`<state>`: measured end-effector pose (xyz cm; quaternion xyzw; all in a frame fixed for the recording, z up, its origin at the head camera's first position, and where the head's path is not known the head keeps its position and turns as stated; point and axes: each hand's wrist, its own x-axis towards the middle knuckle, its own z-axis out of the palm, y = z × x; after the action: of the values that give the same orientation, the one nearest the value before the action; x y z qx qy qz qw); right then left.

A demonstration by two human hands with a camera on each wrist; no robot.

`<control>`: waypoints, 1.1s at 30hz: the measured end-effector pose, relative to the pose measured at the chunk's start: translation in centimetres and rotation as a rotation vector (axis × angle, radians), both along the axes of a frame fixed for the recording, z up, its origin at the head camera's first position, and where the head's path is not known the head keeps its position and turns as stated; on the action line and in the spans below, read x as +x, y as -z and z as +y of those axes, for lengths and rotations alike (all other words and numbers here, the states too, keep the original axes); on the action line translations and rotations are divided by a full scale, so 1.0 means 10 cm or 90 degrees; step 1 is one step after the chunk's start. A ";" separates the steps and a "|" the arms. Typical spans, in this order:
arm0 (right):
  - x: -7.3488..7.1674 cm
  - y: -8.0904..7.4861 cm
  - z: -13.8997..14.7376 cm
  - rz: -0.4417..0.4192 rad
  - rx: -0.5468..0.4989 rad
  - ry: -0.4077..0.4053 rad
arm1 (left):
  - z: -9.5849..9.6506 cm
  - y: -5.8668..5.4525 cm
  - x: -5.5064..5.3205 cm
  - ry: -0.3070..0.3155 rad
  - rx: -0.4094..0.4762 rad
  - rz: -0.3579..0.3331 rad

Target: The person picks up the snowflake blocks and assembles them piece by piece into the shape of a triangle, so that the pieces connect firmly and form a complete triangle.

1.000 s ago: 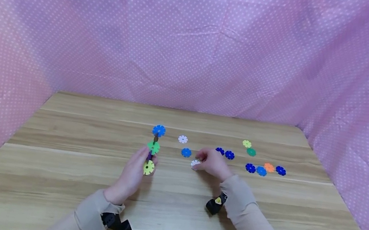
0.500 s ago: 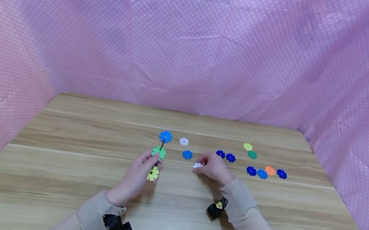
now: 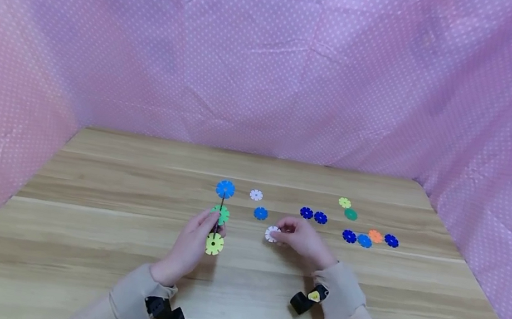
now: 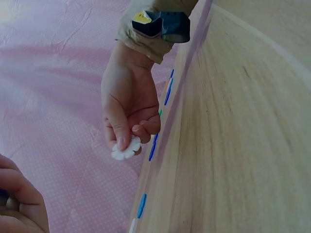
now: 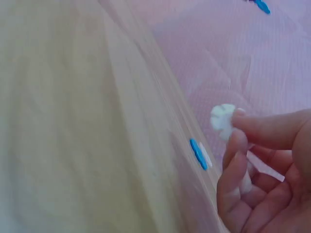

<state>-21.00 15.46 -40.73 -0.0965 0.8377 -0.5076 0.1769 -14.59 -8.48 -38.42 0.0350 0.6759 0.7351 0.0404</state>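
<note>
Open lane down the middle; obstacles ahead and to the right
Bare worktop (image 3: 233,297) stretches between the left grip (image 3: 190,241) and right grip (image 3: 305,242), hemmed by the slotted-disc chain (image 3: 223,215) on one side and the pinched white disc (image 3: 270,234) on the other; black wrist cameras (image 3: 301,303) jut into its near end. Farther out, a light-blue disc (image 3: 260,213) and flat white disc (image 3: 256,195) stand in the way. Beyond the right grip lies a dark-blue pair (image 3: 321,218), then a strip of bare wood before the four-disc cluster (image 3: 365,241). Broad free wood lies left of the left grip; a pink dotted curtain (image 3: 270,71) bounds the back and sides.
</note>
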 end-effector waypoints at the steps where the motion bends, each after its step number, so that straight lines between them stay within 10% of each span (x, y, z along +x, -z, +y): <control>1: 0.03 -0.01 -0.01 0.001 -0.009 -0.008 | 0.00 0.00 0.00 -0.002 0.004 0.004; 17: 0.47 -0.24 -0.37 0.140 -0.130 -0.060 | 0.04 -0.03 0.02 -0.016 -0.009 0.011; 27: 0.68 -0.27 -0.52 0.440 -0.137 -0.088 | 0.12 -0.08 0.06 -0.041 0.030 0.015; 33: 0.67 -0.25 -0.51 0.518 -0.151 -0.086 | 0.18 -0.10 0.03 -0.053 0.029 0.013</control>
<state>-14.31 10.40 -38.24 -0.3633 0.7667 -0.5084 -0.1471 -14.33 -6.71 -37.44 0.0151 0.6600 0.7511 0.0022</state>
